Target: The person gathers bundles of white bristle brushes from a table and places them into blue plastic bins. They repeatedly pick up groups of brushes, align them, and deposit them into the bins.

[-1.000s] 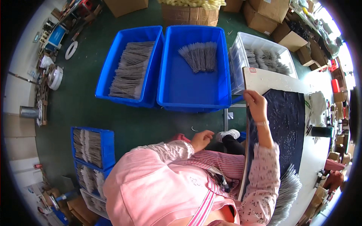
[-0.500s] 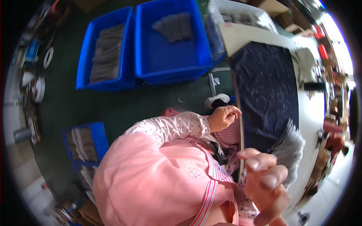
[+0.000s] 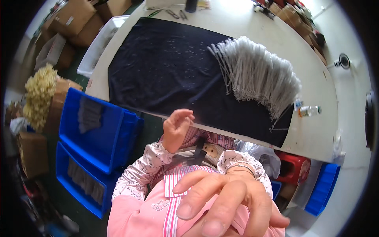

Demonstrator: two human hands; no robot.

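My left hand (image 3: 177,128) is held by the near edge of the table, its fingers loosely curled together and nothing visible in them. Close in front of my chest, my right hand (image 3: 233,199) looms large with its fingers spread, holding nothing. Beyond both hands a dark navy cloth (image 3: 158,71) lies over the table. A fanned pile of thin white brushes with looped wire stems (image 3: 258,73) rests on the cloth's right part, apart from either hand.
Blue bins (image 3: 114,138) holding grey bundles stand at the left. A white tub (image 3: 92,59) sits behind them. On the right are a small glass bottle (image 3: 310,111) on the table (image 3: 316,134) and a red stool (image 3: 292,168) below. Cardboard boxes (image 3: 75,17) fill the far left.
The view has swung right to face the table, so the bins now appear at left and the whole brush pile shows. My right hand has come before my chest, fingers spread.
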